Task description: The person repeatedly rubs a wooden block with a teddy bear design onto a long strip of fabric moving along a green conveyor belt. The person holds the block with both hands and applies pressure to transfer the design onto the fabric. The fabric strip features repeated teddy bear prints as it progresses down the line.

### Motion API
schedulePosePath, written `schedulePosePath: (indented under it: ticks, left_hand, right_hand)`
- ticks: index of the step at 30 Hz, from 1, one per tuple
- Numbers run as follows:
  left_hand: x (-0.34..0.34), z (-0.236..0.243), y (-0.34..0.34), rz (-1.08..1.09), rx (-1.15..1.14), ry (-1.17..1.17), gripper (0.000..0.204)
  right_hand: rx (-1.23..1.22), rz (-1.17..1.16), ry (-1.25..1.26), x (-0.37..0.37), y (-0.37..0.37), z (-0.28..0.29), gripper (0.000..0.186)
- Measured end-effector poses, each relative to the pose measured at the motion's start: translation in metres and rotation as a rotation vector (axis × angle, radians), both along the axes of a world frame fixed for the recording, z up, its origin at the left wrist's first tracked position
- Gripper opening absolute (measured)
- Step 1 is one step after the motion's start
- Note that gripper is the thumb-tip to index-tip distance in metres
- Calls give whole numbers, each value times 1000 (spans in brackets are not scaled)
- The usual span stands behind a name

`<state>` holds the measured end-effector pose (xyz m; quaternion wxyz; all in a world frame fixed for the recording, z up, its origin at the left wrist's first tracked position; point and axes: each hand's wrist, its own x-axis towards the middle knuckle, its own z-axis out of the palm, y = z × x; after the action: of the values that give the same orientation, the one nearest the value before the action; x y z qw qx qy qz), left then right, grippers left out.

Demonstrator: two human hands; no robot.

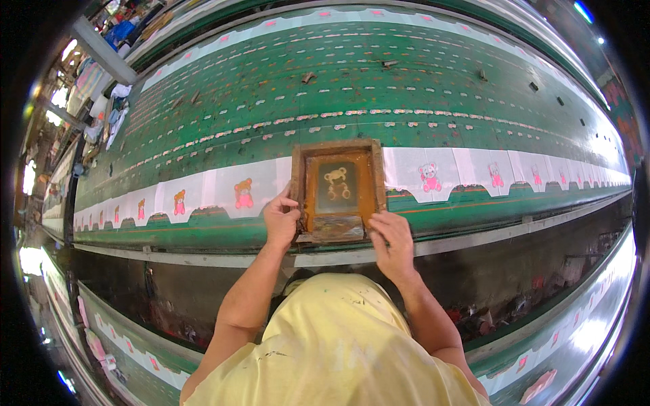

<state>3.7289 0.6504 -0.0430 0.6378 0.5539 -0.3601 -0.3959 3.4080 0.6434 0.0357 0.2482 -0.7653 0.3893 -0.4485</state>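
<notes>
A wooden screen-printing frame [336,210] lies over the strip of white and pale pink cloth pieces [277,177] at the near side of the long green table. In its mesh shows a light bear-shaped stencil. My left hand [280,218] is closed on the frame's left side, close to its near corner. At the near right corner, the fingers of my right hand [394,243] are bent against the wood and grip it. Left of the frame, the printed bears [244,193] have orange-brown heads and pink bodies. To its right, a printed bear [429,177] has a pale head and pink body.
The green table [352,74] carries rows of small coloured print marks and several small dark blocks [308,78]. A metal rail [474,242] runs along its near edge. Behind me stands another table with printed cloth [555,338]. Bundled cloth [116,115] hangs at the far left.
</notes>
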Motion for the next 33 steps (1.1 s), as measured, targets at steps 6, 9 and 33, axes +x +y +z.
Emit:
schedulePosePath:
  ticks: [6, 9, 33]
  left_hand:
    - [4, -4, -2, -10, -16, 32, 27]
    - [3, -1, -2, -10, 10, 41, 26]
    - [8, -13, 0, -24, 15, -226, 14]
  right_hand:
    - [-157, 354, 399, 27, -9, 25, 42]
    - [-213, 380, 493, 39, -16, 19, 42]
    - [57, 274, 539, 96, -179, 38, 43]
